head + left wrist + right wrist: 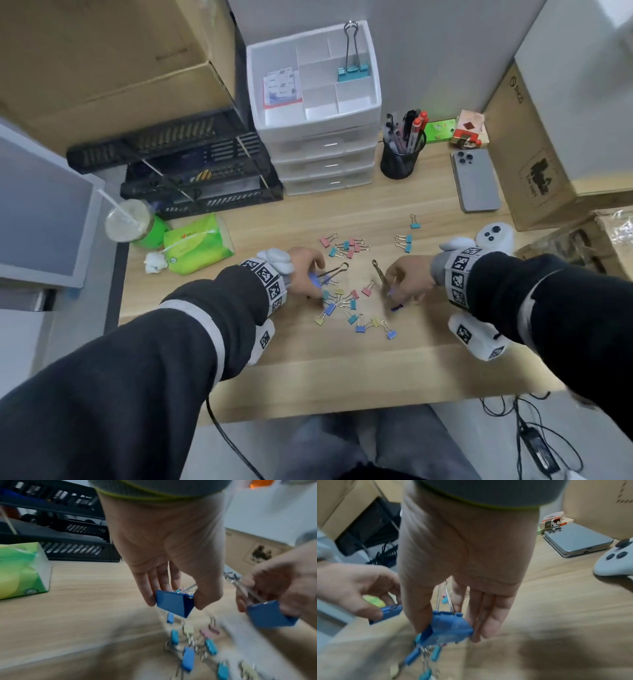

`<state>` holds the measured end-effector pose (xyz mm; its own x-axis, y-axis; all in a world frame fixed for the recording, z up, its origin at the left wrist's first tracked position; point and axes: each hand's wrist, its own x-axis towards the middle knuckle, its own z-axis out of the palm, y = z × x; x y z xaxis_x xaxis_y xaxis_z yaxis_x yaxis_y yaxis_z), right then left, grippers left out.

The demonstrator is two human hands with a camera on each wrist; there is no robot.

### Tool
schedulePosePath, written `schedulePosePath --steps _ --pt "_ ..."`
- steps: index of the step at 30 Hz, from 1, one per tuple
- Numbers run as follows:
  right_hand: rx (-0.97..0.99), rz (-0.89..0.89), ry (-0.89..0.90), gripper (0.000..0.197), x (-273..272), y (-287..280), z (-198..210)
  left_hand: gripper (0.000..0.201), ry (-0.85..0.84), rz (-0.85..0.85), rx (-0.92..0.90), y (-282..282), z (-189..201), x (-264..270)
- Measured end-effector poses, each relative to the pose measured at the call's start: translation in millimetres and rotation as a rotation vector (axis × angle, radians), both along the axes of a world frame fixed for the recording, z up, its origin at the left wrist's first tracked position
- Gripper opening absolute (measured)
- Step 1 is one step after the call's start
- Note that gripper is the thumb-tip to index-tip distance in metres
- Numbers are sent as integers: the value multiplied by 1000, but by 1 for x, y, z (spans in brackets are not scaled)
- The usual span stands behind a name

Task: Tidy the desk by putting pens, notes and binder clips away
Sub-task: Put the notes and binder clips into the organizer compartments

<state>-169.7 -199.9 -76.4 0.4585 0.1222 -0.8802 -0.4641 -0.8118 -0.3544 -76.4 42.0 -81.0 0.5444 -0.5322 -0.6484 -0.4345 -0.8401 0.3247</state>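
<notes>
My left hand (315, 283) pinches a large blue binder clip (174, 605) by its body, just above the wooden desk (342, 370). My right hand (397, 295) pinches a second large blue binder clip (448, 629), whose wire handles stick up past the fingers. Several small coloured binder clips (346, 305) lie scattered between and below both hands, with more clips (346, 246) farther back. A white drawer organiser (375, 102) at the back holds a large teal clip (352, 72) and a notes pad (282, 85). A black mesh pen cup (400, 161) stands beside it.
A phone (478, 181) and a white controller (495, 236) lie on the right, with a cardboard box (534, 154) behind them. On the left are a green tissue pack (198, 245), a drink cup (126, 222) and black stacked trays (202, 171).
</notes>
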Motion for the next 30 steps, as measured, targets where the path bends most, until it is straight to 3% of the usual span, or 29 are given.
schedulePosePath --steps 5,9,14,18,22,25,30 --pt "215 -294 -237 38 44 23 34 36 104 352 -358 -7 35 25" --pt "282 -321 -347 39 79 43 53 22 227 597 -501 -23 69 43" --pt "311 -386 -496 36 101 54 70 20 313 778 -575 -34 91 56" --pt "358 -465 -526 40 112 52 74 8 340 787 -584 -38 102 61" --pt "467 -582 -482 25 119 47 72 22 389 912 -612 -40 103 69" --pt "471 -650 -494 26 125 43 70 11 369 792 -588 -44 107 71" --pt "495 -622 -505 29 130 38 83 15 305 645 -563 -48 114 76"
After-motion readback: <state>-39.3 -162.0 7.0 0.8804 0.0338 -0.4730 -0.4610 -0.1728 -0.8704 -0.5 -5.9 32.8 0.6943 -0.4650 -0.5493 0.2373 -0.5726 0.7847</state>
